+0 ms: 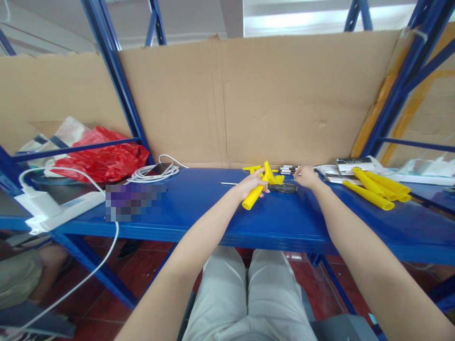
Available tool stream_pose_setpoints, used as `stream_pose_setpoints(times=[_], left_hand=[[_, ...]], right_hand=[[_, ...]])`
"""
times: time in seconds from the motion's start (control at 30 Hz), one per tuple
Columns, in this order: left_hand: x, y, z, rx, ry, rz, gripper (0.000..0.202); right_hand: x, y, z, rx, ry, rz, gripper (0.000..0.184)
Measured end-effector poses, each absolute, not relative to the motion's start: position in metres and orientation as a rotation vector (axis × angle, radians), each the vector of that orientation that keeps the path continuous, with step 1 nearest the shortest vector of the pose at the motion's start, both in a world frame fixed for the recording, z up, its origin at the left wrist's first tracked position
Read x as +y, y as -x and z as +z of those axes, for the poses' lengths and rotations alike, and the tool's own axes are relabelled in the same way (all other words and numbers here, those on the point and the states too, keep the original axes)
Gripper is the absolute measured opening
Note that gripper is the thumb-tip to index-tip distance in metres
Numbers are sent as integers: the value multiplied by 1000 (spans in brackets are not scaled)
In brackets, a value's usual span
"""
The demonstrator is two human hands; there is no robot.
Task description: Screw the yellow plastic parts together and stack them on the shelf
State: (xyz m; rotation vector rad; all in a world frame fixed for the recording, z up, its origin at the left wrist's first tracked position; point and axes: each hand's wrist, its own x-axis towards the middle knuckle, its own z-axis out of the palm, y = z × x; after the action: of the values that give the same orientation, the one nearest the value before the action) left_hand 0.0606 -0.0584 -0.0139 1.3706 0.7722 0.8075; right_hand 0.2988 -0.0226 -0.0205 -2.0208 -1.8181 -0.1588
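Near the middle of the blue shelf, my left hand [253,183] is closed around a yellow plastic tube [251,199], its hollow end tilted down towards me. Just behind and beside that hand lie more yellow plastic pieces [276,179], partly hidden. A screwdriver [286,188] with a dark handle lies across the shelf, its shaft passing behind my left hand. My right hand [307,177] reaches to the back of the shelf with its fingers pinched together. What they grip is too small to make out. Small metallic-and-white parts [287,169] lie just left of the fingertips.
Several yellow tubes [369,199] lie to the right, beside a black-and-white box [353,165]. Leftward are a coiled white cable [151,175], a red plastic bag [106,154] and a power strip [71,210]. Cardboard [284,99] closes off the back; blue posts stand either side.
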Motion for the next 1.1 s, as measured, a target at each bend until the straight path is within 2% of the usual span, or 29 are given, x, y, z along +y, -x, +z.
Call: stream_pose_setpoints(times=[0.17, 0.33, 0.7, 1.1], left_hand=[[-57, -61, -14, 769, -1362, 820, 74], [-56, -62, -15, 765, -1358, 804, 76], [-52, -61, -19, 760, -1399, 781, 79], [-48, -61, -24, 821, -1374, 887, 84]], right_hand=[[-15, -278, -15, -1841, 1447, 55, 13], [-16, -257, -15, -1911, 1137, 201, 10], [-15, -256, -16, -1982, 1010, 197, 14], [-15, -248, -22, -1895, 1086, 217, 8]])
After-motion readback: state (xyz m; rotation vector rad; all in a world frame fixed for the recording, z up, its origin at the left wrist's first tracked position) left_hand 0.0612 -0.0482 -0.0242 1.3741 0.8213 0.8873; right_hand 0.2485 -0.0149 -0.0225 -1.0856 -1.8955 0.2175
